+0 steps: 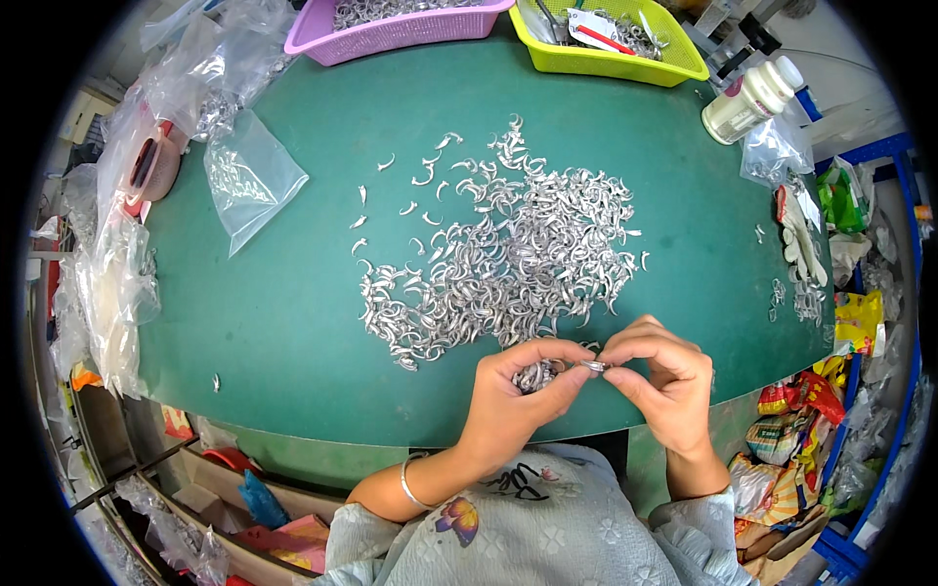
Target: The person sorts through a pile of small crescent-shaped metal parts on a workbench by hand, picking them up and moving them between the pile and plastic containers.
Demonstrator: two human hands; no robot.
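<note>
A broad heap of small curved silvery metal pieces (547,244) covers the middle of the green table. Just in front of it, near the table's front edge, my left hand (518,391) is closed around several of these pieces (539,374), which show in the hollow between thumb and fingers. My right hand (664,376) meets it fingertip to fingertip. Thumb and forefinger of the right hand pinch one curved metal piece (594,366), which also touches the left fingertips. The ends of the other fingers are partly hidden.
At the far edge stand a purple basket (391,21) and a yellow-green basket (616,63), both holding metal pieces. A white bottle (750,103) and a glove (799,234) lie along the right. Clear plastic bags (256,176) crowd the left side, beside a pink container (154,168).
</note>
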